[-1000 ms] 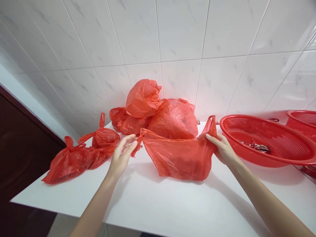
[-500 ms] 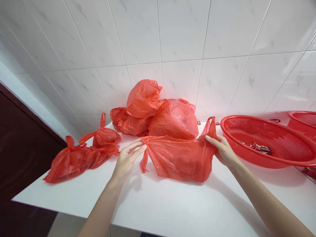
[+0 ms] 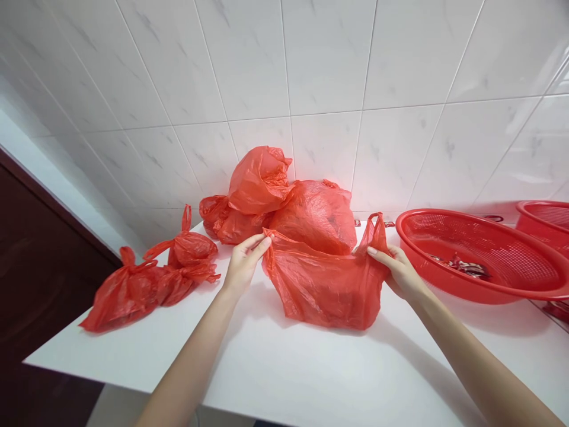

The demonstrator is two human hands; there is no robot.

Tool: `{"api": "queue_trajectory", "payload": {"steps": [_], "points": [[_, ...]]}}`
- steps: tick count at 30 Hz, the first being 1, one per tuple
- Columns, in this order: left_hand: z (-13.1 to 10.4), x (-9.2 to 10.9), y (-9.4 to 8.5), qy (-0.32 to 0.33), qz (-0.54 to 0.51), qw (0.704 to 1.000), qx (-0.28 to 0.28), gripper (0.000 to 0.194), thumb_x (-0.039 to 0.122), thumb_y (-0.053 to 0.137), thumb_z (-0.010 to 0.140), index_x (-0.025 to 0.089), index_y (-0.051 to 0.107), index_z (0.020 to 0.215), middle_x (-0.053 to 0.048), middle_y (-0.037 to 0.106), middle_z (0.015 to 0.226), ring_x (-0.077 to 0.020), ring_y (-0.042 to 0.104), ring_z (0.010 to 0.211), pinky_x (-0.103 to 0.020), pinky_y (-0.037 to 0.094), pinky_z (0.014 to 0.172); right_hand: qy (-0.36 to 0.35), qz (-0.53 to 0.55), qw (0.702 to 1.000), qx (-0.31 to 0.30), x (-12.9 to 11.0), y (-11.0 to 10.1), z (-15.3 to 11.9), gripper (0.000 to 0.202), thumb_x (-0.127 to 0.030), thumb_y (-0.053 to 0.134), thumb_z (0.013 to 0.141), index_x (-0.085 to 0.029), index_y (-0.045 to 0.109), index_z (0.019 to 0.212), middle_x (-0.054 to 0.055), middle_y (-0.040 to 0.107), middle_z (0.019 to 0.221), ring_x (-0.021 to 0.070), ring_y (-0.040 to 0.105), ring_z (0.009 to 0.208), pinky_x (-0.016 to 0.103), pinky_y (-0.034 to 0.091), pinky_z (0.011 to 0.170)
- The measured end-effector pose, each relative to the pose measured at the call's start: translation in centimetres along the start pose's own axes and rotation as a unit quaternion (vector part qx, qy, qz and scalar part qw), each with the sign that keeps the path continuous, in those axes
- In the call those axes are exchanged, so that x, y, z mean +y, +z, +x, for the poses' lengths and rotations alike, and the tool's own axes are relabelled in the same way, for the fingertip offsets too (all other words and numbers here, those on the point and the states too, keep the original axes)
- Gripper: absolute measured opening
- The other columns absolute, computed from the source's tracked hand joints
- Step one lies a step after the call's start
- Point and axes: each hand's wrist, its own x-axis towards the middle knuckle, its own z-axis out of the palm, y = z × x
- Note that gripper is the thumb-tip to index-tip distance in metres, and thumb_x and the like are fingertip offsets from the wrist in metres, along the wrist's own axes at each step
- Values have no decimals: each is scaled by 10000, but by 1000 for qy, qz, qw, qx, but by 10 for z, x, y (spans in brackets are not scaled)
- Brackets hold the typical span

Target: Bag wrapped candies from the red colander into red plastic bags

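A red plastic bag (image 3: 324,290) stands on the white table, its top stretched between my two hands. My left hand (image 3: 244,261) pinches the bag's upper left corner between thumb and fingers. On the other side, my right hand (image 3: 398,270) is closed on the base of the right handle loop, which sticks up above the thumb. The bag's lower part touches the tabletop. What is inside the bag cannot be made out.
Filled red bags (image 3: 311,213) are piled against the tiled wall behind. Tied red bags (image 3: 128,296) lie at the left on the white table (image 3: 311,373). A red basket (image 3: 480,290) with small packets stands at the right, another basket (image 3: 546,216) beyond it.
My left hand has moved up and to the right, lifting the bag's left corner. The loose strip that hung below that hand no longer shows. My right hand has barely moved.
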Motion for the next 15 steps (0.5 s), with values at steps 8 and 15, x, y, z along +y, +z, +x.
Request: {"api": "queue_trajectory", "payload": {"steps": [8,15], "points": [[6,-18,32,87,49,992,84,423,577,708,795,177,717,932,-61,742,951,-197,672,919,-306,528,858,-26,-9,1000,-13,3,1,1,371,-531,828,699,-204,754,858,90,774,956,261,713,877,345,555,770],[23,7,57,135,-53,984,101,523,524,830,684,227,573,1030,15,656,816,-138,659,723,-248,522,686,-61,-8,994,-90,-13,10,-1,330,-491,767,775,-231,774,978,89,751,1099,282,674,1032,387,529,906]]}}
